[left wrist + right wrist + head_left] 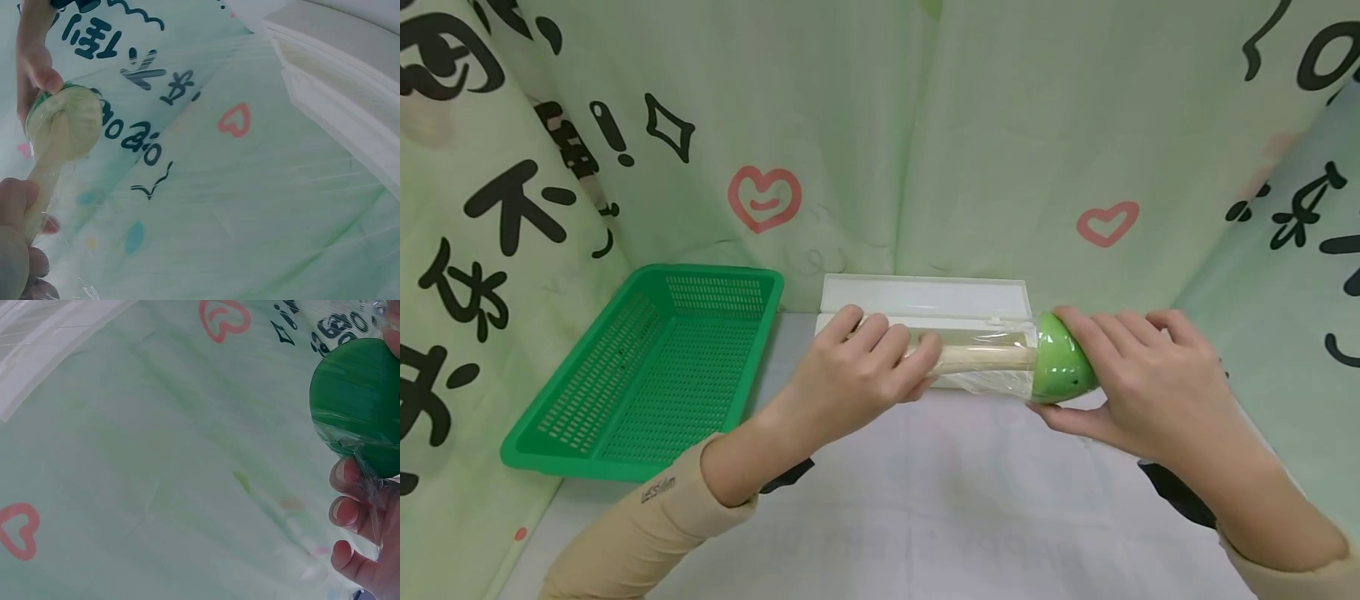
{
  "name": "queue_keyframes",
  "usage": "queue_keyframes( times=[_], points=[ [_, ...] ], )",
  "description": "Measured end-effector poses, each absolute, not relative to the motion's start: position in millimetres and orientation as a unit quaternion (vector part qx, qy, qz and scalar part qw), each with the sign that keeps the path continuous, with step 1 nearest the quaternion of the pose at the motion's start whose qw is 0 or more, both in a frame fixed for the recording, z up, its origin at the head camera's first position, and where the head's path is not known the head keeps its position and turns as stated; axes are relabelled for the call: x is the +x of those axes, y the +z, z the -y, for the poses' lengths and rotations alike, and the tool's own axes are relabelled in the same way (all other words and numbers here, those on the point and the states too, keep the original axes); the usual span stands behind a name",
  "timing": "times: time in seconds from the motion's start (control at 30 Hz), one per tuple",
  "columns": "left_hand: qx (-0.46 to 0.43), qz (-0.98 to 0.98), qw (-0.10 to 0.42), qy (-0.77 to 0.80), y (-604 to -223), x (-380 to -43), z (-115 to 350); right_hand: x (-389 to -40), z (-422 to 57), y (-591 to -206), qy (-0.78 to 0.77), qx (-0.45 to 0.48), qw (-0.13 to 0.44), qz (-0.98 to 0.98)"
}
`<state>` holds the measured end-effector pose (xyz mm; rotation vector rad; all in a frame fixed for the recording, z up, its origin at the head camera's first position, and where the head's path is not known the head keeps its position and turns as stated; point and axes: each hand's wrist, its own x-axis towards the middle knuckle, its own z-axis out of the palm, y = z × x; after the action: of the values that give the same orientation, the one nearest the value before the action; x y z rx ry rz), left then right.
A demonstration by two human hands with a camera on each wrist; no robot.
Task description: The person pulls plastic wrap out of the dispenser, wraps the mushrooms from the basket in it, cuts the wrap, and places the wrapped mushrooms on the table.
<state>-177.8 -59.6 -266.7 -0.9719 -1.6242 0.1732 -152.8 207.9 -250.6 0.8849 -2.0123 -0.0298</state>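
A stick-handled thing with a rounded green head (1063,360) and a pale handle (988,358) is held sideways above the table. Clear plastic film (1000,382) lies round the handle and part of the head. My left hand (868,362) grips the handle through the film, fingers curled over it. At the other end, my right hand (1150,375) holds the green head between thumb and fingers. The left wrist view shows the head's pale underside (72,128). In the right wrist view, film bunches below the green head (356,400) near the fingertips.
Behind the hands stands a long white box (925,293) with its lid raised. A green perforated basket (752,367) sits on the left of the white-covered table (955,500). Printed pale green curtains (985,167) enclose the back and both sides.
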Motion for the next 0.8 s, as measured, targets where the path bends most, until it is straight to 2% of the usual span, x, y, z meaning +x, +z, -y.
queue_keyframes(
  times=[0.37,0.63,0.8],
  points=[
    [-0.418,0.688,0.587,0.079,-258.3,-163.6,58.1,-140.0,-206.5,-243.3,0.008,0.359,0.471,0.806],
    [-0.447,0.701,0.551,0.064,-283.8,-146.7,62.4,-126.4,-207.7,-271.6,0.007,0.374,0.388,0.842],
    [-0.474,0.728,0.491,0.064,-315.2,-134.2,67.0,-115.3,-208.9,-306.4,0.025,0.382,0.336,0.861]
  ],
)
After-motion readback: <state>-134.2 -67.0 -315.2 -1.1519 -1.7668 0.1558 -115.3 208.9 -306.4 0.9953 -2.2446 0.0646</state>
